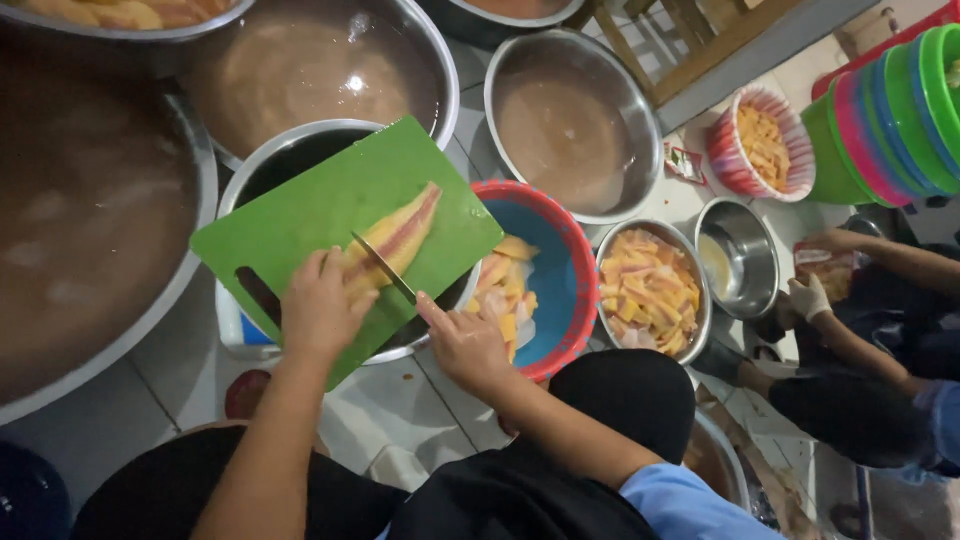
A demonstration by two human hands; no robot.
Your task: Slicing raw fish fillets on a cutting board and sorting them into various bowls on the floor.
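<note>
- Left hand (322,310) presses flat on the long yellow-pink fish fillet (395,240), which lies on a green plastic cutting board (290,225).
- Right hand (462,345) grips a slim knife (383,267), its blade across the fillet.
- Fillet looks mostly uncut; cut pieces fill the blue red-rimmed basin (560,270) beside the right hand.

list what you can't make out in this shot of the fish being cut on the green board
- Head view: the knife handle is hidden inside the right hand.
- The fish fillet near end lies under the left hand.
- The dark bowl under the green cutting board is mostly covered by it; its contents cannot be seen.
- The big basin at left is cut off by the frame edge.
- The cloudy water hides what sits in it.
</note>
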